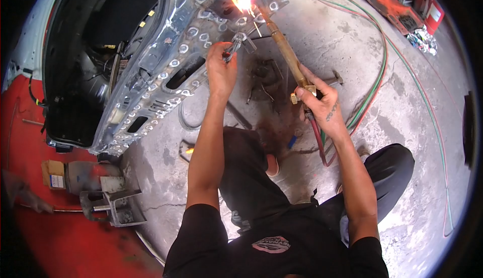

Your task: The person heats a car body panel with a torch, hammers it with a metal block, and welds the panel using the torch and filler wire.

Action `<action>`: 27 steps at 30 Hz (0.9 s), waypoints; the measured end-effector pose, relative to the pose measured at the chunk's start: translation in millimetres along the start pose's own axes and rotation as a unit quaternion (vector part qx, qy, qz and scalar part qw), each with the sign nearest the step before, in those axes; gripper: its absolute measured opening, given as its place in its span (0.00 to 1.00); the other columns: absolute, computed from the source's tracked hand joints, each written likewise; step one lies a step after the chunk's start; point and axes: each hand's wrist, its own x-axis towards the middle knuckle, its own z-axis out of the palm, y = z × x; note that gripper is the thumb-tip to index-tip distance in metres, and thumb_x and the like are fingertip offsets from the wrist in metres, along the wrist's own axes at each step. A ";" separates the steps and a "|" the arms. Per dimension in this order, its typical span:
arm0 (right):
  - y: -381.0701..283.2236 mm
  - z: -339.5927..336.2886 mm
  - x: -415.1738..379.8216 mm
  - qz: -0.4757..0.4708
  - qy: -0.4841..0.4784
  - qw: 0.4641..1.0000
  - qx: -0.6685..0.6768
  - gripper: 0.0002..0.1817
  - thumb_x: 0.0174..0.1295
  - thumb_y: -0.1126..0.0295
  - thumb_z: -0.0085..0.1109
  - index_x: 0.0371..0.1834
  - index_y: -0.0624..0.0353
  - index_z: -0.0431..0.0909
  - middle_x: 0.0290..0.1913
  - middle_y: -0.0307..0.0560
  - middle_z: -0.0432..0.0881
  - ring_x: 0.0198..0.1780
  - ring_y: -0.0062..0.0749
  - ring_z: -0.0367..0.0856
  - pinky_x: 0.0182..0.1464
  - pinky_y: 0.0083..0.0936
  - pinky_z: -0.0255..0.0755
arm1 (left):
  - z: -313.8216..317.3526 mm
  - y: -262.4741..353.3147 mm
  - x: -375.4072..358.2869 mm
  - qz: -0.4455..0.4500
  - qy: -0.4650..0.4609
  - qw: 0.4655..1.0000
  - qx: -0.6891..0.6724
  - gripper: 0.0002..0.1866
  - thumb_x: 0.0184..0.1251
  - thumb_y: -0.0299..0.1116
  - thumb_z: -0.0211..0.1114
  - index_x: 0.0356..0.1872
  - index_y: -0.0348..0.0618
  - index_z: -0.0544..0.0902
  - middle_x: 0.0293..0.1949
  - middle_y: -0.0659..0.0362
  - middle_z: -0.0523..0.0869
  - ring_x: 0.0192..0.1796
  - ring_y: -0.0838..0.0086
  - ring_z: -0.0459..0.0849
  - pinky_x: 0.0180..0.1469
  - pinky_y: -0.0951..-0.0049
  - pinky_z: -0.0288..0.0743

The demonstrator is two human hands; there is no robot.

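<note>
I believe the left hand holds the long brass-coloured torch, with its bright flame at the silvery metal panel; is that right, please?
Not quite: the head view shows the long brass-coloured torch in the right hand, not the left hand. Its bright flame is indeed at the silvery metal panel.

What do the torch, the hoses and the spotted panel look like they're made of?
Torch: probably brass, dull, judging by its golden-brown tube.
Hoses: likely rubber, red and green, as they bend in smooth curves.
Panel: metal, perhaps steel, bare and silvery, with bright reflections.
</note>
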 end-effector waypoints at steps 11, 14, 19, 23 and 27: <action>-0.6 1.1 -0.1 -0.001 -0.005 1.000 0.005 0.32 0.76 0.67 0.64 0.83 0.54 0.70 0.39 0.41 0.86 0.24 0.21 0.82 0.26 0.22 0.77 | 1.1 -2.7 -0.8 -0.017 -0.006 1.000 -0.011 0.15 0.66 0.19 0.73 0.53 0.34 0.87 0.49 0.50 0.88 0.43 0.64 0.90 0.46 0.66 0.83; -0.1 1.1 0.5 -0.002 -0.005 1.000 0.004 0.32 0.76 0.67 0.63 0.83 0.55 0.70 0.38 0.41 0.86 0.24 0.21 0.82 0.26 0.22 0.77 | 1.6 -4.0 -0.6 -0.013 -0.006 1.000 -0.010 0.15 0.66 0.18 0.72 0.54 0.34 0.86 0.48 0.50 0.88 0.42 0.65 0.90 0.46 0.66 0.83; 1.9 0.1 0.9 0.001 -0.005 1.000 0.005 0.32 0.76 0.67 0.64 0.83 0.55 0.70 0.37 0.41 0.86 0.24 0.20 0.82 0.26 0.22 0.77 | 2.0 -2.7 -0.5 -0.019 -0.007 0.999 -0.027 0.15 0.66 0.18 0.72 0.54 0.33 0.86 0.47 0.50 0.87 0.41 0.66 0.90 0.45 0.66 0.83; 2.6 0.1 0.8 -0.003 -0.002 1.000 0.003 0.32 0.77 0.68 0.64 0.84 0.54 0.70 0.37 0.41 0.86 0.24 0.20 0.82 0.26 0.23 0.77 | 1.0 0.6 0.2 -0.023 -0.007 0.999 -0.025 0.15 0.66 0.18 0.73 0.53 0.33 0.87 0.47 0.50 0.87 0.41 0.66 0.90 0.45 0.67 0.83; 0.6 1.0 0.1 -0.005 -0.002 1.000 -0.001 0.32 0.77 0.67 0.64 0.84 0.54 0.70 0.37 0.41 0.85 0.24 0.20 0.82 0.26 0.23 0.78 | 2.7 -4.8 0.6 -0.011 -0.004 1.000 -0.006 0.15 0.66 0.17 0.72 0.53 0.33 0.87 0.47 0.50 0.87 0.41 0.66 0.90 0.46 0.67 0.82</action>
